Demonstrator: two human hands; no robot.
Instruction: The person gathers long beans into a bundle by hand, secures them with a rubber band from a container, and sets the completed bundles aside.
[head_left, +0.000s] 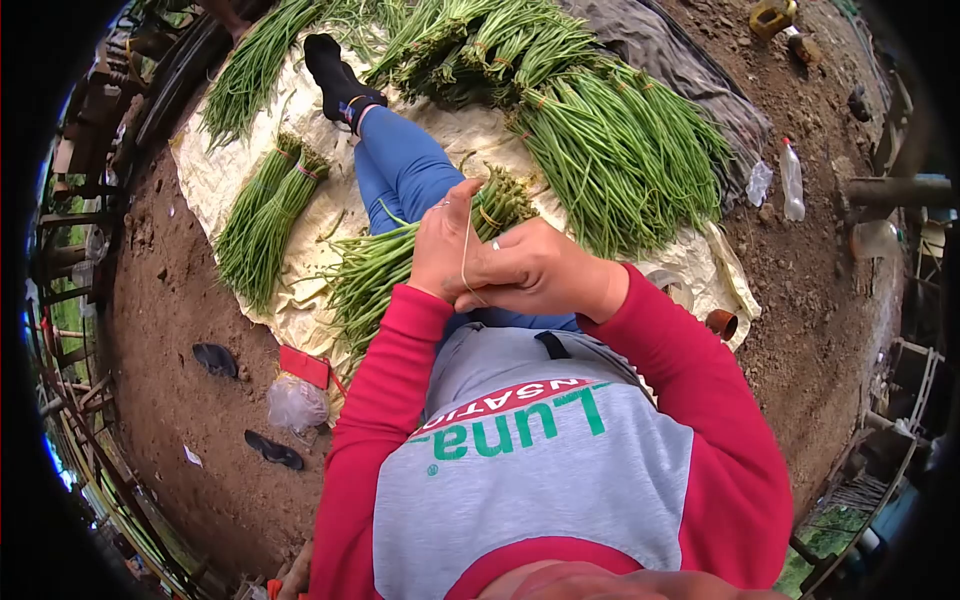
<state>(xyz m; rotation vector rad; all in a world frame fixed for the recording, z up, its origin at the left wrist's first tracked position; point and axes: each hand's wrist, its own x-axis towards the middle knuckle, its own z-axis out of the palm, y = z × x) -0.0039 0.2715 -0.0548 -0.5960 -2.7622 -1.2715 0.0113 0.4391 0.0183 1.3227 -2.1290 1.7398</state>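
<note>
My left hand [437, 245] is closed above my lap, with the thumb up and a thin pale string or rubber band [466, 240] running from it. Against it, my right hand [530, 268] is closed with its fingers curled, pinching that same band. Right beneath both hands a bundle of green long beans [372, 280] lies across my legs. Its stem ends [508, 197] stick out beyond my hands, with a band around them. My palms and some fingertips are hidden.
Tied long-bean bundles [268, 225] lie at left on a pale sheet [315, 285]. A large pile of beans [620, 150] covers its far right. On the dirt are slippers [272, 450], a plastic bag [297, 402], a red packet [304, 367] and a plastic bottle [792, 182].
</note>
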